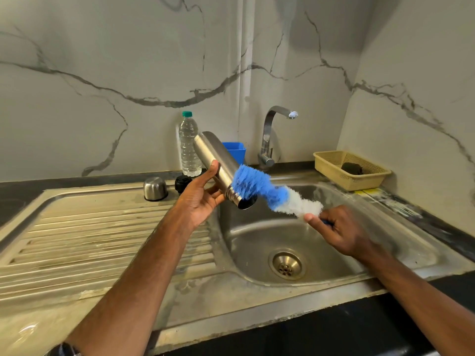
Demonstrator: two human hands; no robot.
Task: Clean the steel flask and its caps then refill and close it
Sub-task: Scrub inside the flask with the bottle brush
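Flask (218,163) held tilted, mouth down over the sink basin (257,242), so I judge any drips fall in. My left hand (203,199) grips its body. My right hand (339,229) grips the brush (267,191) handle above the basin, blue bristles bent against the threaded neck. The flask is brushed steel, uncapped; steel cap (155,188) and black cap (183,183) sit left of the basin.
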